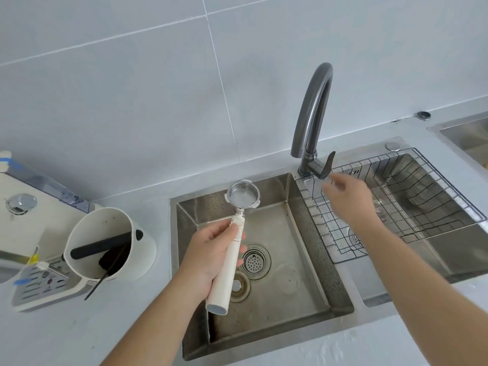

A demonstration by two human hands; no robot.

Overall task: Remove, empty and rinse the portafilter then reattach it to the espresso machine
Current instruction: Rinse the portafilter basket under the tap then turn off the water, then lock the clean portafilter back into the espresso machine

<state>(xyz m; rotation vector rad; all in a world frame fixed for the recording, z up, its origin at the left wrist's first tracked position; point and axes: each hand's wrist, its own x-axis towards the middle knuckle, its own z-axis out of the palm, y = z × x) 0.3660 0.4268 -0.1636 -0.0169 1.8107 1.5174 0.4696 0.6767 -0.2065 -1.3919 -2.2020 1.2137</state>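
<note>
Portafilter (239, 225) sits over the left sink basin (295, 291), its cream handle wrapped in the closed fingers of the left hand (208, 257), the metal basket end projecting beyond the hand toward the back wall of the basin, handle butt toward the camera. The right hand (348, 199) hovers just beside the faucet lever (327, 165), fingers loosely spread and holding nothing, above the wire rack (412, 207). Open basin lies below the basket; the knock box (111, 244) stands left of the sink rim, beside the espresso machine (31, 220).

L hand (211, 249) fisted, R hand (348, 199) fingers loose.
</note>
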